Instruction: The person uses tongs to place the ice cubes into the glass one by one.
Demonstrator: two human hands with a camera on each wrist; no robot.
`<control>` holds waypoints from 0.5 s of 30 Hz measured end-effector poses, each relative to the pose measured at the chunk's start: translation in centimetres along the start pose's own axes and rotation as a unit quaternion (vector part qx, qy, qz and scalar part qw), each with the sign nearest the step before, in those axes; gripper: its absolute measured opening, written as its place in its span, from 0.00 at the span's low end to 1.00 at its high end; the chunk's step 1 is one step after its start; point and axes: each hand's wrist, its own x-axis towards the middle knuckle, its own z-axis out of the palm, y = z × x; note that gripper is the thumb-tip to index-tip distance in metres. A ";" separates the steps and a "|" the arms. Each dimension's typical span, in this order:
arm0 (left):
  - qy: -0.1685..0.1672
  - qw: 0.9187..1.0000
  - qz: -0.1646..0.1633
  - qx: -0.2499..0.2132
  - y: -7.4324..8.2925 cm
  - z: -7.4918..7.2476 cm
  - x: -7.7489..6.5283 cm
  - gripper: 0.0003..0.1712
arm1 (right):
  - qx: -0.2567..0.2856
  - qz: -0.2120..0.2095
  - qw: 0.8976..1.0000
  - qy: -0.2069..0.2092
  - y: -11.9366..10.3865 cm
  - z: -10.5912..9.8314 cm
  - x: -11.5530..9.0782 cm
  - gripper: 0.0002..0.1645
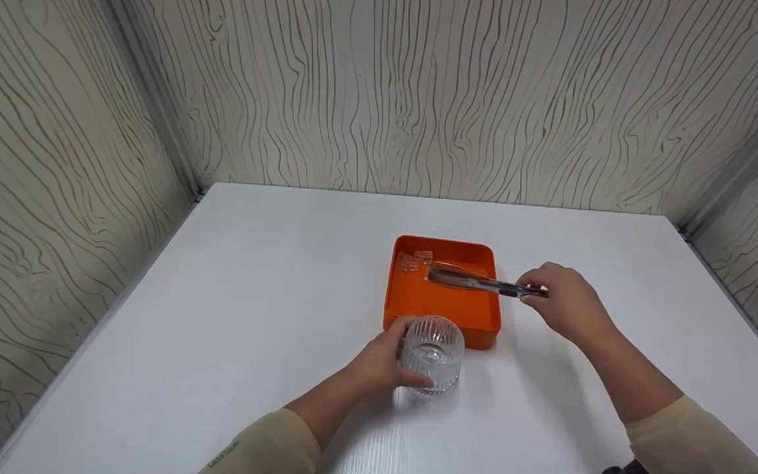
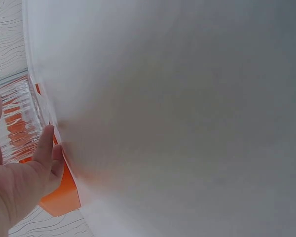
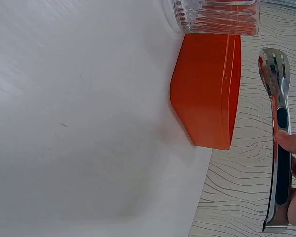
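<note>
My left hand (image 1: 379,363) is curled round the left side of a clear ribbed glass (image 1: 443,374), which stands upright at the near edge of an orange tray (image 1: 441,304). In the left wrist view, thumb and fingers of this hand (image 2: 27,180) lie against the ribbed wall of the glass (image 2: 24,121). Metal tongs with dark grip pads (image 3: 283,173) are held in my right hand (image 1: 570,303), right of the tray. Their slotted tips point left over the tray, close to several clear ice-like cubes (image 1: 410,262) in its far left corner.
A white table (image 1: 274,283) extends all round the tray. Panels with a wood-grain pattern (image 1: 366,99) rise behind the table and on both sides. The tray's raised walls surround the cubes.
</note>
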 end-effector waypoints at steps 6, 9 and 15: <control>-0.002 1.000 -0.001 0.002 0.2 0.0 -0.1 0.47 | 0.015 -0.026 1.000 0.004 -0.4 -0.8 -1.5 0.10; 0.000 1.000 -0.007 0.000 0.2 0.0 -0.2 0.46 | 0.018 -0.031 0.999 -0.001 -0.5 -0.9 -2.1 0.10; -0.001 1.000 -0.011 -0.002 0.4 0.0 -0.2 0.46 | 0.025 -0.040 0.999 -0.002 -0.6 -1.0 -3.2 0.11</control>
